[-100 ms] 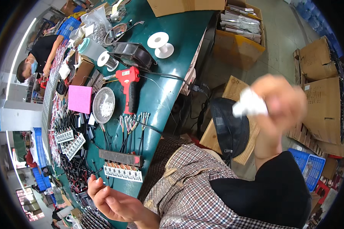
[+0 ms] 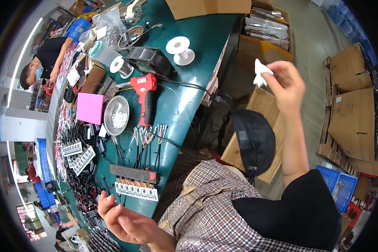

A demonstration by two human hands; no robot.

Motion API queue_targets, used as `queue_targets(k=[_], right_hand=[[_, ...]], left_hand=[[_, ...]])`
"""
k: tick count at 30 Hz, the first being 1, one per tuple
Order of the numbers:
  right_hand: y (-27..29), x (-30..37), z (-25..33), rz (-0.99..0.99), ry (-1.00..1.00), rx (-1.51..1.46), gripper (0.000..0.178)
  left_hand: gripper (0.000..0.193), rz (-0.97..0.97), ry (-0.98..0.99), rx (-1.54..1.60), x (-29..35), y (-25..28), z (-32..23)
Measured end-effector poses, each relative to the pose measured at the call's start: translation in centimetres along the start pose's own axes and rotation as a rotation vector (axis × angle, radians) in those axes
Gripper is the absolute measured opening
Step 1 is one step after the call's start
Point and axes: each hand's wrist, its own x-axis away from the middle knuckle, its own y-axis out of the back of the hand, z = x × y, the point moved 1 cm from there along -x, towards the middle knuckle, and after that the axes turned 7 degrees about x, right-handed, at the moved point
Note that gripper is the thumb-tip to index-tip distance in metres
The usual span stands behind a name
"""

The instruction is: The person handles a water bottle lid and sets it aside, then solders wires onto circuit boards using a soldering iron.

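Raised over the floor at the right, my right hand (image 2: 286, 86) pinches a crumpled white tissue (image 2: 261, 73) between thumb and fingers. My left hand (image 2: 126, 220) is at the near edge of the green table (image 2: 182, 90), palm turned up, fingers loosely curled and apart, with nothing seen in it. Just beyond it lies a white strip of small circuit boards (image 2: 136, 191) beside a dark bar-shaped holder (image 2: 132, 173). Several cables with stripped coloured ends (image 2: 149, 136) lie past the bar. Farther along are a red-and-black soldering gun (image 2: 145, 98) and a round metal dish (image 2: 116, 115) with white bits.
A pink pad (image 2: 90, 108), a black fan (image 2: 150, 62), a solder spool (image 2: 122, 67) and an empty white spool (image 2: 180, 50) stand on the table. A black mesh bag (image 2: 254, 143) lies on a wooden bench (image 2: 260, 101). Cartons (image 2: 350, 122) are at the right. Another person (image 2: 48, 61) works far left.
My right hand has moved up and slightly left with the tissue, farther from my body. My left hand has hardly moved. The view has shifted slightly.
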Motion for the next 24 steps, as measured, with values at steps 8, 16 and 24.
queue_targets(k=[8, 16, 24], right_hand=[[-5.7, -1.8, -22.5, 0.022, -0.842, 0.286, 0.021], [-11.5, -7.6, -26.4, 0.233, -0.689, 0.03, 0.055], [-10.5, -10.4, -10.8, -0.553, -0.022, 0.156, 0.025]], left_hand=[[0.023, -0.075, 0.025, -0.033, 0.0, 0.9, 0.5], [0.021, -0.192, 0.05, -0.105, -0.3, 2.3, 0.8], [0.02, -0.327, 0.178, -0.113, -0.9, 3.0, 2.4]])
